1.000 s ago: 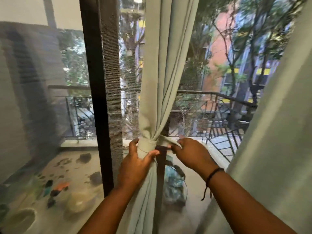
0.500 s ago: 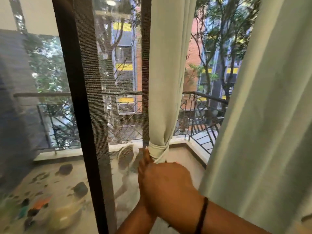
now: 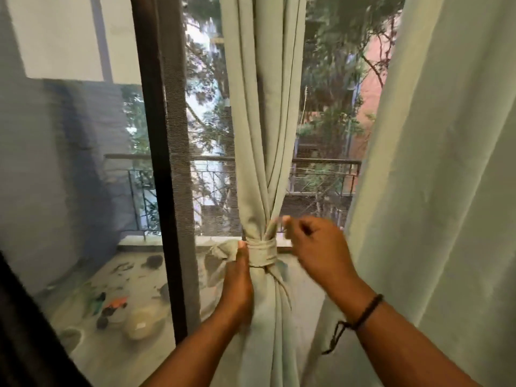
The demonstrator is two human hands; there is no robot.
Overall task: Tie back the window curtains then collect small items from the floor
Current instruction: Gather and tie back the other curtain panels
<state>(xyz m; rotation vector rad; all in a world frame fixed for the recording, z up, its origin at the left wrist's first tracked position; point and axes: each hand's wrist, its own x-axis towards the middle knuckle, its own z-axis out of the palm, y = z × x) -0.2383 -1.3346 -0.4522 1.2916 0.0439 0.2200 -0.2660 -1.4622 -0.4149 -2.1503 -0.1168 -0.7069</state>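
A pale green curtain (image 3: 262,113) hangs gathered in the middle of the window. A tie-back band (image 3: 262,252) of the same cloth is wrapped tightly around its waist. My left hand (image 3: 237,283) grips the bunched curtain just left of and below the band, and a loose end of cloth sticks out to its left. My right hand (image 3: 315,247) hovers to the right of the band, blurred, fingers curled; whether it pinches an end of the tie I cannot tell. A second pale green curtain (image 3: 441,169) hangs loose on the right.
A dark window frame post (image 3: 156,163) with mesh screen stands left of the gathered curtain. Beyond the glass lie a balcony floor with several small items (image 3: 111,305), a pale bowl (image 3: 142,322) and a metal railing (image 3: 324,174).
The view swung back and tilted. My right hand, which covered the left below the knot, has moved off to the right of the band. The band stays wrapped around the curtain.
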